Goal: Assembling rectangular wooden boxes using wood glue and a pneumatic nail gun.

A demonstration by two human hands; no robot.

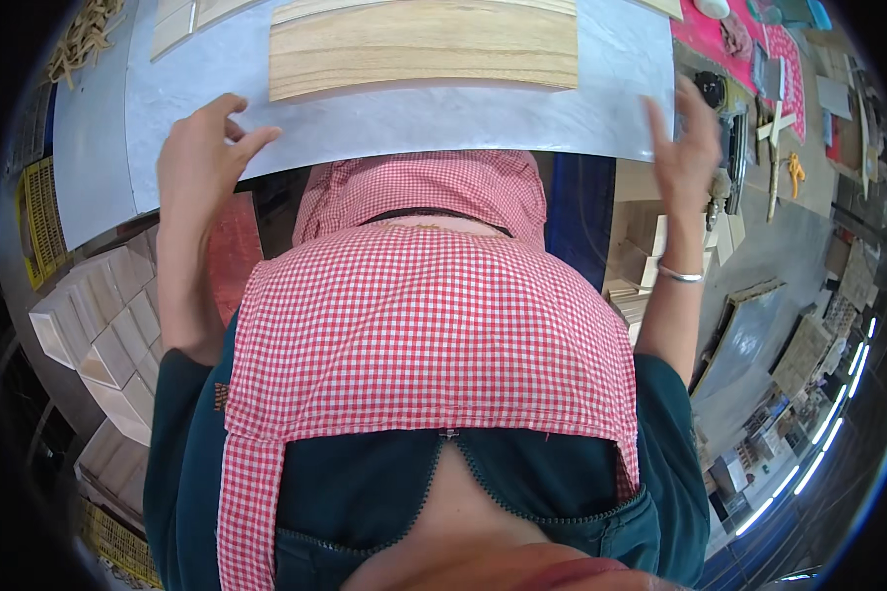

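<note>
A light wooden board [424, 49] with visible grain lies on the pale grey-white tabletop [394, 123] in front of me. Off its left end, my left hand [205, 143] hovers at the table's front edge, thumb and fingers apart and nothing between them. On the other side, my right hand [685, 138] is raised beside the table's right corner, its fingers spread, slightly blurred and holding nothing. Neither hand touches the board.
Stacked wooden pieces [108, 325] stand below on the left, near a yellow crate [44, 222]. More boards [182, 25] lie at the table's far left. To the right are a pink cloth [705, 34], an orange-handled tool [795, 174] and wooden pieces [646, 236].
</note>
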